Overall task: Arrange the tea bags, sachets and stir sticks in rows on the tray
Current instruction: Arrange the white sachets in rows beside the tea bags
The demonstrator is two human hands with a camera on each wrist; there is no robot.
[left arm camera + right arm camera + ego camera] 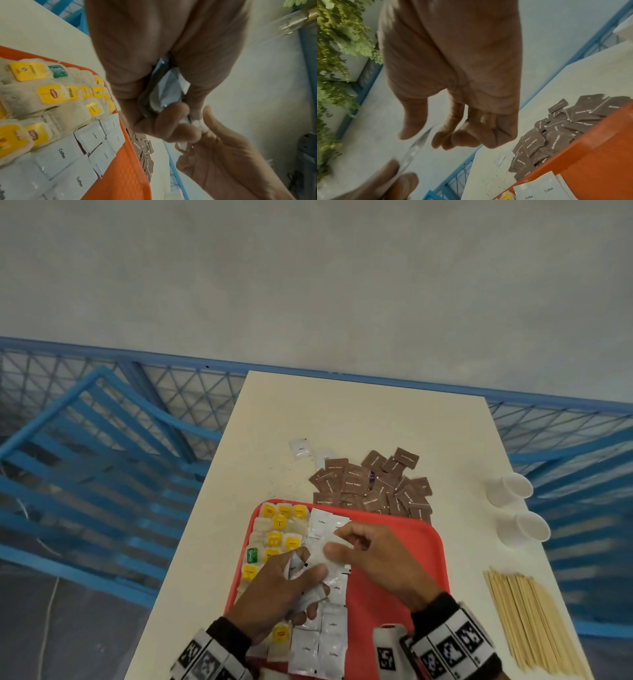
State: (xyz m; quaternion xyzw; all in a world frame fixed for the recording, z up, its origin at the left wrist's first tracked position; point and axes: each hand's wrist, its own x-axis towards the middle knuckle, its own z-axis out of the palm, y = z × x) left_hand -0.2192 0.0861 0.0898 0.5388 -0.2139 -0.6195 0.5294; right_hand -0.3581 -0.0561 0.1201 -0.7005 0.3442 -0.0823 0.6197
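White foil coffee sachets (164, 88): a bunch gripped in the curled fingers of the left hand (274, 587) above the red plastic tray (394, 583). Right hand (373, 556): fingers bent, thumb and fingertips pinching one sachet's edge. Tray on cream worktop (342, 412); yellow-tagged tea bags (274, 539) in rows at its left; brown sugar sachets (373, 484) and wooden stir sticks (534, 621) off-tray.

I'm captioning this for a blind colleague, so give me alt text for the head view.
Two hands meet over a red tray: the left hand grips white sachets, the right hand pinches one. Tea bags line the tray's left.
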